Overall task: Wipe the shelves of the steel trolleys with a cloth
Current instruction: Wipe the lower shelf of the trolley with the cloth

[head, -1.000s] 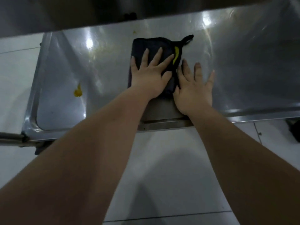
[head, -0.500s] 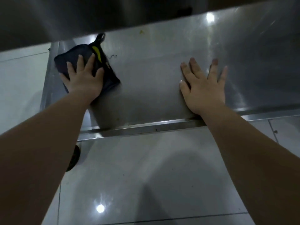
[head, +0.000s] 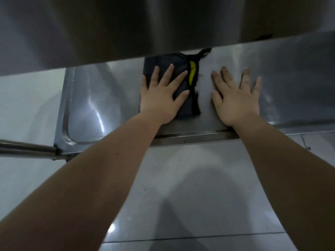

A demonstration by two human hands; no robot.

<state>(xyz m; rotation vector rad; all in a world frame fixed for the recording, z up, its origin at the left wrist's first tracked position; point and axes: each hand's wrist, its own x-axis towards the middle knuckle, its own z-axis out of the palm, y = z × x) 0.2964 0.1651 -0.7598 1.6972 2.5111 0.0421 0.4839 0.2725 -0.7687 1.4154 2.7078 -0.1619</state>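
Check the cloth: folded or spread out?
Folded: the cloth is a compact rectangle under the flat left hand, layered edges along its right side.

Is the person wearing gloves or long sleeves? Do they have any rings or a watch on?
No gloves: the left hand and the right hand are bare, and no rings show. The left forearm and the right forearm are bare too, with no sleeve, watch or bracelet anywhere in view.

**Lower steel shelf and its load**

The lower shelf (head: 101, 98) carries my dark cloth (head: 163, 60), spread flat towards the back, partly under the upper shelf (head: 126, 24). My left hand (head: 161, 98) presses on it. My right hand (head: 235, 100) lies flat on bare steel just beside it.
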